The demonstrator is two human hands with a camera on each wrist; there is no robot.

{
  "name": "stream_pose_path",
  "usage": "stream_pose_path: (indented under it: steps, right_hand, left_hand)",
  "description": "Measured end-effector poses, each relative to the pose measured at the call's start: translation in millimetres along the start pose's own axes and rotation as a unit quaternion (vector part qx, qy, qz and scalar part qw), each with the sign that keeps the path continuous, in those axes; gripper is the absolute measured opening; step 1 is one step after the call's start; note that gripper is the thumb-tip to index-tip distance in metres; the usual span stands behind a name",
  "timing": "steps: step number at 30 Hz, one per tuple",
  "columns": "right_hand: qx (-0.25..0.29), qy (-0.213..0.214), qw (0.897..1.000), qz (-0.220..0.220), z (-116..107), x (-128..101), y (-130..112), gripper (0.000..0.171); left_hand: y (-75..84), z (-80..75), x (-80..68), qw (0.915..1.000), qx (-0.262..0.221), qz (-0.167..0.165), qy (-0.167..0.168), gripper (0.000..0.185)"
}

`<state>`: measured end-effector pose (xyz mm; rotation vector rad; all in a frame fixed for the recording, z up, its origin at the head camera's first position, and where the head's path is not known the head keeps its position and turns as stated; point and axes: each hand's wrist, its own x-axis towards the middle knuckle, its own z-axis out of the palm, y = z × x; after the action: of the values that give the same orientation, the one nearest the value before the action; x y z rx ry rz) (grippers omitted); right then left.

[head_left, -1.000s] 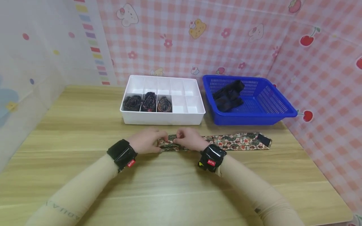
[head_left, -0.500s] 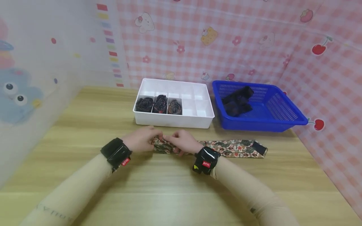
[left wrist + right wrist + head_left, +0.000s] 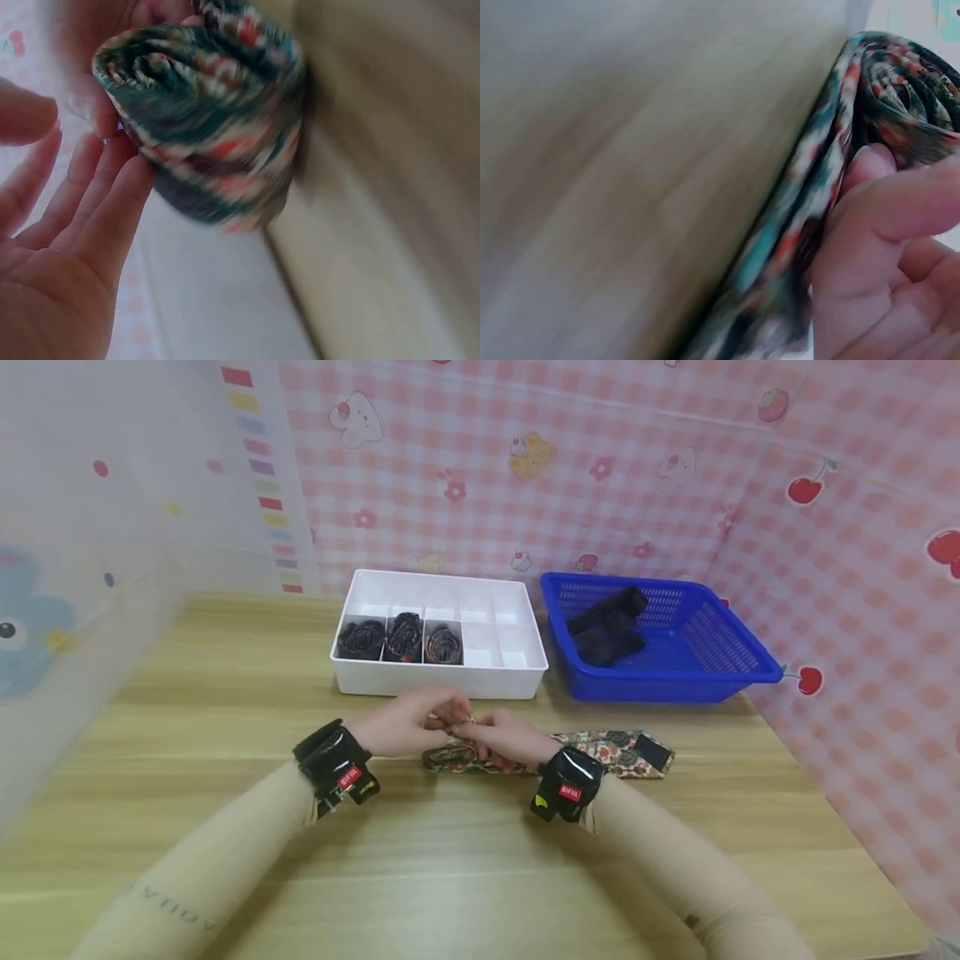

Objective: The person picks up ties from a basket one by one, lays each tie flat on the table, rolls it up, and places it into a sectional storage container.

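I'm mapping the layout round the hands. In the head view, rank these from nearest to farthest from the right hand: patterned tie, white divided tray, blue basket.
1. Patterned tie: under the right hand, which pinches its rolled end.
2. White divided tray: just beyond the hands, slightly left.
3. Blue basket: back right, farthest.

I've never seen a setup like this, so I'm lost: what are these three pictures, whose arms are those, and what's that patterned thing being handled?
No machine here: a person works with bare hands, wearing small cameras. The wide picture comes from a camera on the head; the two blurry close-ups come from cameras strapped to each wrist. The left hand and right hand both pinch a flowery necktie, winding it into a roll; its unrolled end lies on the wooden table. Behind stands a white divided box with three rolled ties in its front compartments, and a blue basket holding something dark.
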<state>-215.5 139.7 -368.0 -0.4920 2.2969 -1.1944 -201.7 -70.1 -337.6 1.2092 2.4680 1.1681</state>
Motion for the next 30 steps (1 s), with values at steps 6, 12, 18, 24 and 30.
stream_pose_path:
  steps: [6, 12, 18, 24, 30]
  right_hand:
    - [-0.017, -0.001, 1.000, 0.011, -4.8, -1.2, 14.5, 0.041]
    - [-0.047, 0.042, 0.998, -0.015, -4.6, -2.6, 19.8, 0.035]
    - [-0.071, 0.086, 0.991, -0.070, 2.2, -0.4, 16.0, 0.021]
    - [-0.034, 0.072, 0.996, -0.042, 7.3, 1.3, 11.1, 0.015]
    - [-0.015, 0.057, 0.997, -0.041, 9.2, 4.2, 9.2, 0.016]
  left_hand:
    - [-8.6, 14.6, 5.9, 0.9984, -0.041, -0.022, -0.034, 0.030]
    - [-16.2, 22.5, 9.1, 0.9994, 0.025, 0.013, -0.023, 0.022]
    - [-17.8, 12.7, -3.5, 0.9831, 0.180, -0.033, -0.009, 0.062]
    - [-19.2, 6.2, -19.2, 0.9696, 0.223, -0.098, -0.017, 0.089]
    - [-17.5, 2.9, -26.7, 0.9737, 0.201, -0.106, -0.006, 0.083]
